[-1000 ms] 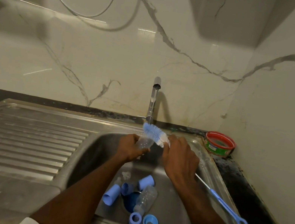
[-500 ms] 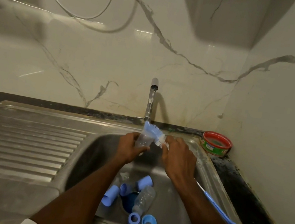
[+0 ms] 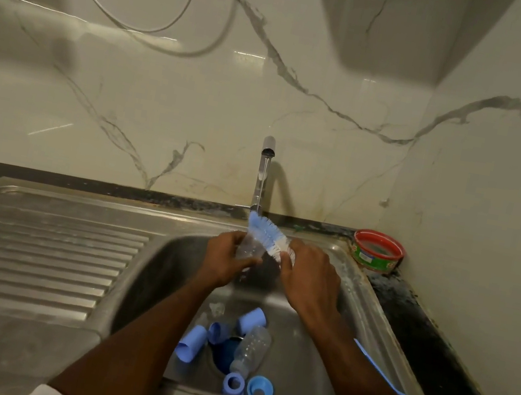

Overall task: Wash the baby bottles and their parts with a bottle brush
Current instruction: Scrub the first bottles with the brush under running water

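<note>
Your left hand (image 3: pixel 227 257) is curled round a small clear bottle (image 3: pixel 249 248), held over the sink (image 3: pixel 166 271) just under the tap (image 3: pixel 263 177), from which a thin stream of water runs down. The bottle is see-through, partly hidden by your fingers, and its open end points up toward the brush.

Your right hand (image 3: pixel 310 279) pinches the brush (image 3: pixel 267 233) at the base of its head, fingers bent round it. The bristle head is blue fading to white near your fingers, and it lies slanted, its tip touching or just above the bottle's mouth; you cannot tell whether it is inside. The blue handle (image 3: pixel 378 371) runs back under your right forearm toward the sink's right edge.

Down at the drain lie a second clear bottle (image 3: pixel 251 347) on its side, several light blue caps (image 3: pixel 191 343) and two blue rings (image 3: pixel 233 384). A red-rimmed tub (image 3: pixel 376 251) sits in the corner of the counter.
</note>
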Demonstrator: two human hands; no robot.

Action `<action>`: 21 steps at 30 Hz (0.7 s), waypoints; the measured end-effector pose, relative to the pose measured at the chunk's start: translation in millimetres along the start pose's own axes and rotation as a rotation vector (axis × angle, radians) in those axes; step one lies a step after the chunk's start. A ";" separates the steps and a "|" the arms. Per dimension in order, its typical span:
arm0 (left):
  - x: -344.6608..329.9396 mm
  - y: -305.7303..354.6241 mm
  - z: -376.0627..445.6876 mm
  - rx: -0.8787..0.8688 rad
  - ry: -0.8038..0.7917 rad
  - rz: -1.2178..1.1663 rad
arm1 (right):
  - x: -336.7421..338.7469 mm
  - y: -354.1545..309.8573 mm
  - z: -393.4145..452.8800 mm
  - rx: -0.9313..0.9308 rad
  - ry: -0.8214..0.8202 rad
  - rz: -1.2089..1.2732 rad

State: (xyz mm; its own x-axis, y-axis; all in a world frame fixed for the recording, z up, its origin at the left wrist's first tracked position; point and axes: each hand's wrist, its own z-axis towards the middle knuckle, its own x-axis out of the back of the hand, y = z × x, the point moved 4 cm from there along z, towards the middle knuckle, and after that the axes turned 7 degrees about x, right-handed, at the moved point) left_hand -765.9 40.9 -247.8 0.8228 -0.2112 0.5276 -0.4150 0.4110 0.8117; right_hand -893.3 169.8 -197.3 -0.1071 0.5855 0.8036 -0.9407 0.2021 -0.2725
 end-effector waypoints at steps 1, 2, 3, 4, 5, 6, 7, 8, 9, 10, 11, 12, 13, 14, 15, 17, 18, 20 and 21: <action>-0.5 -0.7 0.3 0.010 -0.002 0.000 | -1.3 0.9 -1.3 -0.003 -0.011 -0.002; -1.9 0.0 -0.4 0.002 -0.013 0.008 | -1.6 0.8 -1.2 -0.008 -0.013 0.003; -4.0 1.6 -2.4 -0.023 -0.037 0.023 | -1.0 -0.1 0.2 -0.012 -0.005 0.013; -6.8 3.7 -4.4 -0.057 -0.075 0.045 | 0.2 -1.2 2.1 -0.017 0.008 0.018; -9.8 6.4 -6.5 -0.097 -0.119 0.075 | 1.7 -2.5 4.1 -0.020 0.019 0.016; -12.3 8.8 -8.4 -0.137 -0.156 0.101 | 2.9 -3.6 5.9 -0.020 0.023 0.009; -13.7 10.4 -9.7 -0.164 -0.175 0.112 | 4.0 -4.2 6.9 -0.016 0.025 0.002; -12.9 10.7 -9.5 -0.173 -0.173 0.105 | 4.9 -4.4 7.2 -0.012 0.029 0.001; -10.0 10.5 -8.0 -0.162 -0.149 0.090 | 5.8 -4.2 6.9 -0.011 0.034 0.005; -6.0 9.9 -6.1 -0.142 -0.110 0.072 | 7.1 -3.3 5.8 -0.010 0.038 0.011; -1.2 8.9 -3.7 -0.122 -0.068 0.051 | 7.9 -2.3 4.7 -0.006 0.040 0.013; 3.3 6.9 -1.8 -0.102 -0.032 0.020 | 8.3 -1.5 3.4 0.003 0.037 0.010; 6.4 4.7 -0.3 -0.079 -0.004 -0.009 | 8.1 -0.6 1.8 0.014 0.031 0.008; 7.9 3.2 0.3 -0.059 0.012 -0.026 | 7.4 -0.1 0.7 0.024 0.025 0.007; 7.9 2.8 -0.3 -0.044 0.013 -0.022 | 6.8 0.0 0.1 0.027 0.020 0.008; 2.5 4.4 -3.2 -0.048 -0.054 0.017 | 5.9 -0.7 1.3 0.025 0.019 0.011; -1.9 6.0 -5.2 -0.068 -0.117 0.042 | 5.5 -2.0 2.6 0.025 0.022 0.012; -10.8 10.2 -9.1 -0.110 -0.212 0.097 | 5.6 -4.2 5.6 0.022 0.026 0.005; -11.8 11.5 -9.4 -0.124 -0.208 0.112 | 6.2 -4.3 6.8 0.012 0.029 0.009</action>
State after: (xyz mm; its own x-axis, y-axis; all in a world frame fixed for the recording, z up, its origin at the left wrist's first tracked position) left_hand -776.8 56.5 -247.1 0.6715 -0.3307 0.6632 -0.4377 0.5451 0.7150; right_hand -892.1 167.2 -187.5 -0.1060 0.6100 0.7853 -0.9435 0.1877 -0.2731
